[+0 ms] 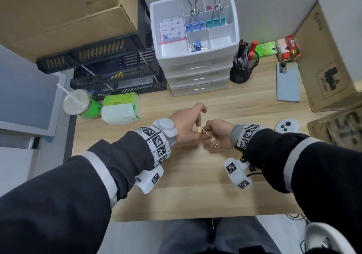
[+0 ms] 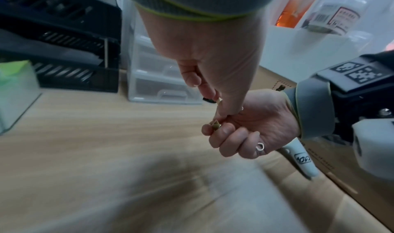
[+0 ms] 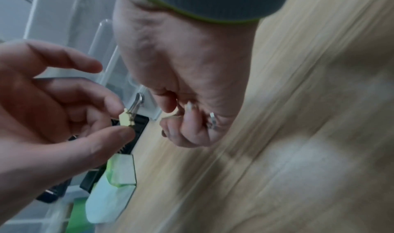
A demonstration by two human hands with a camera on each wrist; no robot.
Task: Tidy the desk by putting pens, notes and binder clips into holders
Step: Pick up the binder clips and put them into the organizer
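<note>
Both hands meet over the middle of the desk. My left hand (image 1: 195, 130) pinches a small cream binder clip (image 3: 125, 119) between thumb and forefinger, wire handles pointing up. My right hand (image 1: 212, 142), with a ring on one finger, is curled round more small clips; one shows at its fingertips (image 2: 215, 126). The two hands nearly touch. At the back stands a white drawer organizer (image 1: 234, 28) whose top compartments hold blue and teal binder clips and printed notes. To its right, a black mesh pen holder (image 1: 242, 74) holds pens.
A phone (image 1: 288, 82) and cardboard box (image 1: 323, 65) lie to the right, a white controller (image 1: 287, 126) near my right wrist. A tissue pack (image 1: 121, 108), lidded cup (image 1: 75, 102) and black trays (image 1: 109, 61) are on the left.
</note>
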